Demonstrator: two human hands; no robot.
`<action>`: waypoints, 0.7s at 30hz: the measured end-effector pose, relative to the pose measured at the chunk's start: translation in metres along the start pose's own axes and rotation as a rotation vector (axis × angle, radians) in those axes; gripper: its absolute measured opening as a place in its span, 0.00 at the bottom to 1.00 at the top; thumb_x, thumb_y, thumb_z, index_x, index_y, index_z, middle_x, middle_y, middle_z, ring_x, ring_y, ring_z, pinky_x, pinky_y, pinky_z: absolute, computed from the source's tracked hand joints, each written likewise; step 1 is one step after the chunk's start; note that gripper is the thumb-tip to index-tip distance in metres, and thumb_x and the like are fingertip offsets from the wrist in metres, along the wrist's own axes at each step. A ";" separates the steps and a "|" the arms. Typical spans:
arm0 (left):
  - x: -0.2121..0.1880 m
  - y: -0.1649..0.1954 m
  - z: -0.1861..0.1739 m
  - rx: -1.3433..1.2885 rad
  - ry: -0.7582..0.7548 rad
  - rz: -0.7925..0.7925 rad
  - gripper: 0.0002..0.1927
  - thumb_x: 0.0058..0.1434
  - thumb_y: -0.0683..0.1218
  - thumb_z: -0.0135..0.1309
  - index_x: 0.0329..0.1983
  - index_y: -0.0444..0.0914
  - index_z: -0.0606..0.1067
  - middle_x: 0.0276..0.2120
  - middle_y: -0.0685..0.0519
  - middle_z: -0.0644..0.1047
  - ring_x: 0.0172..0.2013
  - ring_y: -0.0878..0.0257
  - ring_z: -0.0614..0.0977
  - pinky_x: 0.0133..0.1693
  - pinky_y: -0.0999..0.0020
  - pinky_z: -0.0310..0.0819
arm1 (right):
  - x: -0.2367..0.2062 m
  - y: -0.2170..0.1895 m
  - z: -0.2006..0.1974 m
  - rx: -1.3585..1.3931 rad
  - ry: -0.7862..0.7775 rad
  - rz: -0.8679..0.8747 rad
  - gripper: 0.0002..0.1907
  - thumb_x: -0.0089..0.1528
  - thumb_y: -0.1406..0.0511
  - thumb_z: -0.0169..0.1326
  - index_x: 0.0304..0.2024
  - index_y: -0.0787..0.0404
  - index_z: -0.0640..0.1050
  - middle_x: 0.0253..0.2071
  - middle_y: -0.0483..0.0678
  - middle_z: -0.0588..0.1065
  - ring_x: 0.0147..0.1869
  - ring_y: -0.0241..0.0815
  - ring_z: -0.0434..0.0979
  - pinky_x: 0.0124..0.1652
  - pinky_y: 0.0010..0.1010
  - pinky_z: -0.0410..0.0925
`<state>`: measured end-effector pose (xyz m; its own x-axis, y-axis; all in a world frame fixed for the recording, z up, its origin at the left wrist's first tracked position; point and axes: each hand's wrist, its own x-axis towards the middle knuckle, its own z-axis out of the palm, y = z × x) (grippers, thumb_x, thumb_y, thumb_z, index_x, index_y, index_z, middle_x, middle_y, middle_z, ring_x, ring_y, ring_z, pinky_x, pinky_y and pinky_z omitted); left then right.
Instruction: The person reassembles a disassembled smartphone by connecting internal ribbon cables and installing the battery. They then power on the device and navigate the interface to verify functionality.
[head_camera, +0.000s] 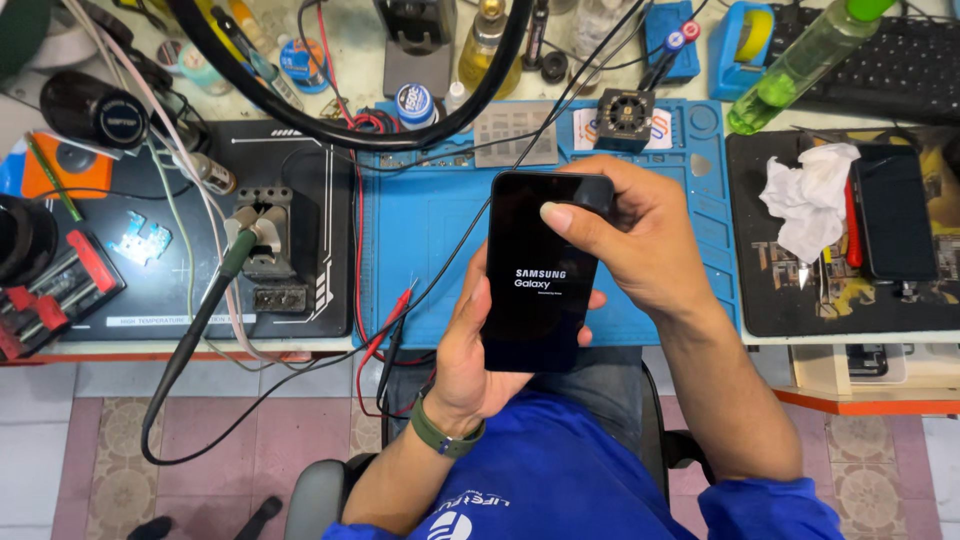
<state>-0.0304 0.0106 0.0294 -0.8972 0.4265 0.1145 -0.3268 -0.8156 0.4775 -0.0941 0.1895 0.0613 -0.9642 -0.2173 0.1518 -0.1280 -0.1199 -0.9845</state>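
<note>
A black smartphone (540, 275) with a dark screen showing white start-up text is held over the front edge of the blue work mat (440, 220). My left hand (470, 355) cradles its lower half from below and the left side, a green band on the wrist. My right hand (635, 235) grips the upper right part, with the thumb lying on the top of the screen.
Red and black probe leads (395, 320) hang off the bench edge. A soldering tool on a green-tipped cable (235, 255) rests on the black mat (180, 290) at left. At right lie a crumpled white tissue (810, 195), another dark phone (893, 225) and a green bottle (800, 65).
</note>
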 end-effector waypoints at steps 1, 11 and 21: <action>0.004 0.001 0.002 0.003 -0.010 -0.006 0.38 0.74 0.62 0.47 0.80 0.42 0.52 0.65 0.38 0.69 0.58 0.42 0.78 0.52 0.50 0.80 | 0.001 -0.002 -0.002 -0.013 0.019 -0.010 0.10 0.67 0.68 0.61 0.49 0.65 0.79 0.40 0.41 0.77 0.43 0.29 0.75 0.44 0.22 0.69; 0.024 0.005 0.016 0.003 -0.100 -0.017 0.37 0.74 0.61 0.47 0.79 0.42 0.53 0.65 0.40 0.69 0.59 0.42 0.78 0.52 0.50 0.80 | 0.003 -0.016 -0.011 0.087 0.149 -0.110 0.12 0.68 0.67 0.58 0.51 0.68 0.79 0.43 0.44 0.79 0.45 0.30 0.76 0.48 0.24 0.70; 0.050 0.024 0.043 0.062 -0.266 0.014 0.34 0.77 0.60 0.42 0.79 0.43 0.49 0.72 0.38 0.62 0.66 0.34 0.71 0.57 0.39 0.76 | 0.018 -0.064 -0.026 0.018 0.149 -0.265 0.09 0.69 0.69 0.58 0.50 0.69 0.80 0.43 0.46 0.79 0.46 0.31 0.77 0.50 0.24 0.71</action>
<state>-0.0707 0.0290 0.0846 -0.7891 0.5100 0.3424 -0.2890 -0.8000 0.5258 -0.1097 0.2182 0.1244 -0.9212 -0.0320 0.3877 -0.3771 -0.1711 -0.9102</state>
